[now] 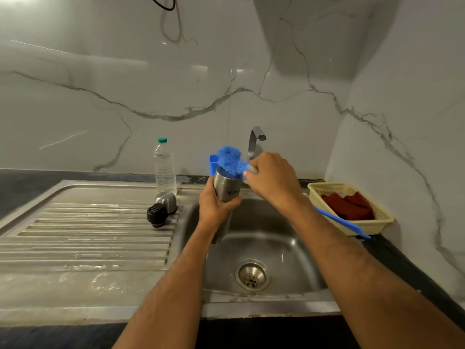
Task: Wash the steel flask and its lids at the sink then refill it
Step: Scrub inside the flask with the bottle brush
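Steel sink unit (83, 278) is carrying, on its ribbed drainboard, a water bottle (165, 167), steel cap (166, 200) and black lid (156, 214); a yellow basket (362, 226) is sitting on the dark counter (392, 250).

Steel flask (226, 190): we see its middle hidden by the left hand (214, 207). Brush (230, 161): bristles blurred, shaft covered by the right hand (273, 180). Black cable (164, 3): cut off at the top edge.

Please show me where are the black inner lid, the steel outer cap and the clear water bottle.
Black plastic inner lid (157, 214), head view: its side.
Rounded steel outer cap (166, 200), head view: its dome.
Clear plastic water bottle (165, 170), head view: its body.
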